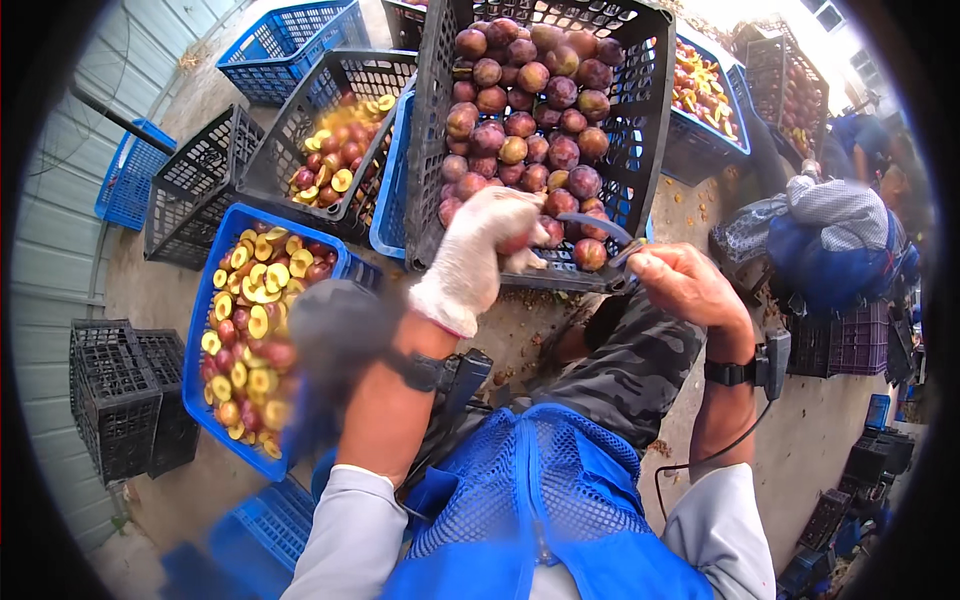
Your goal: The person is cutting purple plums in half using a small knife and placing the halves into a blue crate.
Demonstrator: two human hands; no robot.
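The gloved left hand [480, 255] hides the plum [515, 243] it grips.

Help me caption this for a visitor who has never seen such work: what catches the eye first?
The black crate of whole plums at top centre, with the gloved left hand reaching into its near edge. Beside it the bare right hand holds a small curved knife. At left, a blue crate of halved yellow-fleshed plums.
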